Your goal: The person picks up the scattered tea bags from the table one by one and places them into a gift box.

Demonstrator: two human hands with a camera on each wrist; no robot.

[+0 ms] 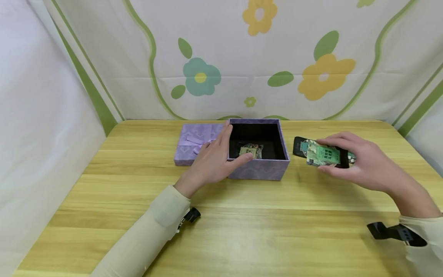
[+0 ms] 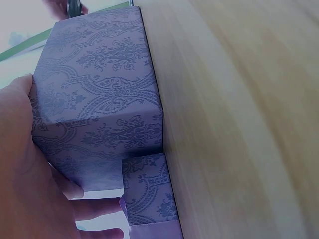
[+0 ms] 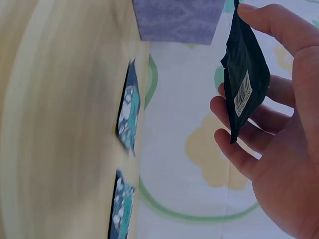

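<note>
My left hand (image 1: 216,159) rests at the left front corner of a purple patterned box (image 1: 257,169), thumb along the front rim and straight fingers by the left side. The box stands without its lid, black inside, with a packet with a yellowish label (image 1: 249,152) in it. To the box's right, my right hand (image 1: 363,161) pinches a green-labelled packet (image 1: 325,154) between thumb and fingers, above the table. Its dark back with a barcode shows in the right wrist view. Beneath it lie two dark packets, one packet (image 3: 129,109) nearer the box and another packet (image 3: 122,209).
The purple lid (image 1: 187,144) with a ribbon bow lies against the box's left side. A wooden table (image 1: 242,231) carries everything. A white curtain (image 1: 232,38) with printed flowers hangs behind the table's back edge.
</note>
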